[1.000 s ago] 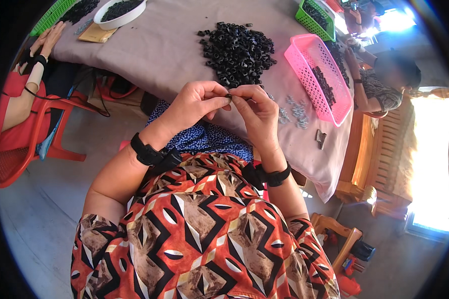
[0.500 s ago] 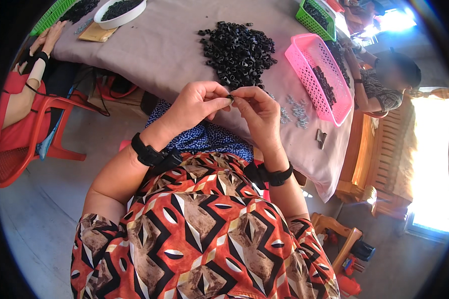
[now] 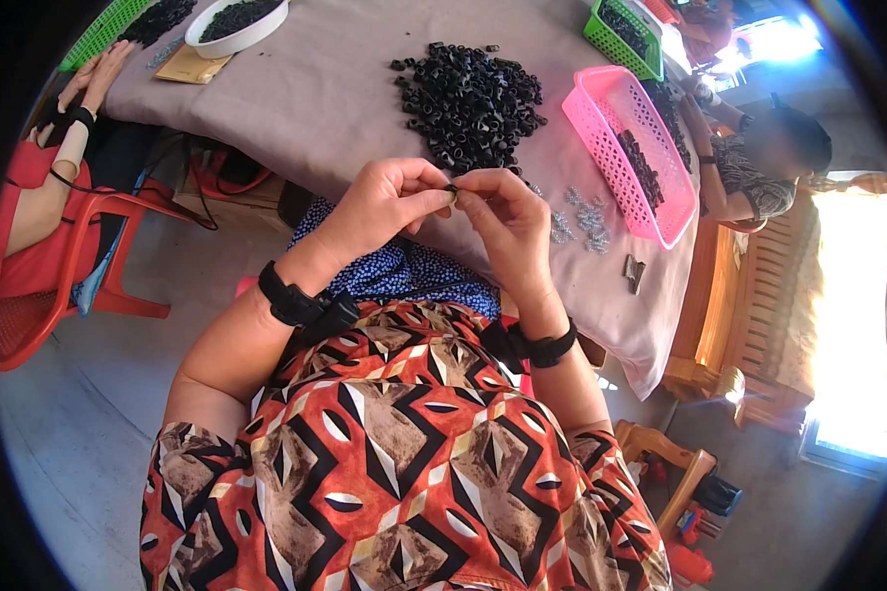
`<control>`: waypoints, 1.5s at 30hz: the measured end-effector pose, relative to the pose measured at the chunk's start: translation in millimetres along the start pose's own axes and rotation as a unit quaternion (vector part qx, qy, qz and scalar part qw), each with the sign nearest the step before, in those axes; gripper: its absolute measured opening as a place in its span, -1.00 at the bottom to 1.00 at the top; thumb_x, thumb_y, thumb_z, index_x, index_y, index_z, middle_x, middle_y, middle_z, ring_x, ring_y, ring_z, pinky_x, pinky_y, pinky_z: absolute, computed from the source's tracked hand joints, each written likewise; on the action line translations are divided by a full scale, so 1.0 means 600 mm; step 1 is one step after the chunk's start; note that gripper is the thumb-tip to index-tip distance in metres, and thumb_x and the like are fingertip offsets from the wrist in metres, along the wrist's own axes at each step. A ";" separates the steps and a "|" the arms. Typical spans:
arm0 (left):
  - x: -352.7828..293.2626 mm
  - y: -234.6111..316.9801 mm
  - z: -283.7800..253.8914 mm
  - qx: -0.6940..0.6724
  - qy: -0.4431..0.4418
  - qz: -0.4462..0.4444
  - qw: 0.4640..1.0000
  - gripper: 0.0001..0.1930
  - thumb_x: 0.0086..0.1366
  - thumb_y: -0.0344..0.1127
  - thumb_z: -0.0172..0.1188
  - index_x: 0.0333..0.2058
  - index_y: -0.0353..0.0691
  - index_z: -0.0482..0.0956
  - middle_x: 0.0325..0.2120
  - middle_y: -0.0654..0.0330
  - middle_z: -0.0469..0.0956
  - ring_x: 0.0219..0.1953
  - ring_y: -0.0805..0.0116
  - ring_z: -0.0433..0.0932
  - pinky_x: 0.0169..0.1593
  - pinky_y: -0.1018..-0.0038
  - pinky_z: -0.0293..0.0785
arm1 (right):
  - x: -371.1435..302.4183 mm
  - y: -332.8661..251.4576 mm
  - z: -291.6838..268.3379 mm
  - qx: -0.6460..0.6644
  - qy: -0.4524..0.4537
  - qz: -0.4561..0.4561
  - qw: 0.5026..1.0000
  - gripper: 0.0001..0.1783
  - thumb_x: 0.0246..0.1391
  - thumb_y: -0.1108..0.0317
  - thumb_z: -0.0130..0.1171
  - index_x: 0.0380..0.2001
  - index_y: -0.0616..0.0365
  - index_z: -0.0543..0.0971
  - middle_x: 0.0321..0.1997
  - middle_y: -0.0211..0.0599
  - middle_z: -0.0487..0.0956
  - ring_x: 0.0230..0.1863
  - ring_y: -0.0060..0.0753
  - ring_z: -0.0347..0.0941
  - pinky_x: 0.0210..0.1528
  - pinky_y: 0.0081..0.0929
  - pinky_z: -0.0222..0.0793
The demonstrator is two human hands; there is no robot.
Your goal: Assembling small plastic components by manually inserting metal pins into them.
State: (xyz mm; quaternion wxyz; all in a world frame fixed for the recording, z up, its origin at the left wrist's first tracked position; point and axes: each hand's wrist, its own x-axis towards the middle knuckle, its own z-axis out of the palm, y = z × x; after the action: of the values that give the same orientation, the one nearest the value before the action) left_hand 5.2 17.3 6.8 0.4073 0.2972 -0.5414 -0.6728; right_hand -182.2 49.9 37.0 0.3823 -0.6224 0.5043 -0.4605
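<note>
Between my two hands, at the near edge of the cloth-covered table, I pinch a small dark ring-like piece (image 3: 451, 190). My left hand (image 3: 394, 205) is closed on it with thumb and forefinger. From the other side, my right hand (image 3: 508, 219) grips it with the fingertips. Most of the piece is hidden by the fingers. Just beyond them lies a heap of small black ring-shaped pieces (image 3: 471, 103). To the right of my right hand are small clear or silvery pieces (image 3: 589, 222), too small to make out.
A pink basket (image 3: 583, 103) with black pieces stands at the right, a green basket (image 3: 626, 49) behind it. Far left are a white bowl (image 3: 259, 37) and brown card (image 3: 189, 65). Other people sit at both sides; a red chair (image 3: 108, 212) stands at left.
My hands have shifted very slightly while pinching the small piece, which now shows at a slightly different angle. The table and its contents look the same.
</note>
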 end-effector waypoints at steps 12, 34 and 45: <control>-0.002 0.007 0.000 0.023 0.002 -0.007 1.000 -0.86 0.33 -0.37 0.24 -0.21 -0.30 0.60 -0.43 0.30 0.65 -0.51 0.70 0.43 -0.45 0.69 0.35 | 0.000 -0.021 0.007 -0.109 0.008 -0.089 0.990 -0.89 0.13 0.55 0.23 -0.26 0.23 0.64 -0.24 -0.32 0.62 -0.33 -0.56 0.53 -0.32 -0.61 0.43; 0.006 0.006 -0.026 0.065 0.070 0.032 0.995 -0.87 0.36 -0.35 0.20 -0.21 -0.28 0.59 -0.42 0.28 0.64 -0.54 0.70 0.39 -0.46 0.72 0.31 | 0.041 -0.016 -0.054 -0.286 -0.005 -0.112 0.952 -0.87 0.05 0.50 0.24 -0.29 0.19 0.65 -0.35 -0.17 0.58 -0.37 -0.16 0.56 -0.30 -0.37 0.48; 0.012 -0.003 -0.041 0.045 0.081 0.042 0.995 -0.85 0.36 -0.34 0.19 -0.20 -0.29 0.59 -0.40 0.25 0.65 -0.54 0.68 0.40 -0.44 0.71 0.33 | 0.055 0.008 -0.008 -0.470 -0.078 -0.158 0.865 -0.91 -0.04 0.38 0.28 -0.42 0.12 0.61 -0.34 -0.25 0.54 -0.18 -0.12 0.54 -0.21 -0.18 0.51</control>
State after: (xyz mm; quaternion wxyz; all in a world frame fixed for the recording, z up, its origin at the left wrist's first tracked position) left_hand 22.0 -0.9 -0.2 0.4641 0.3457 -0.5488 -0.6032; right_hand -186.0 16.8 40.3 0.0048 -0.8335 0.5245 -0.1734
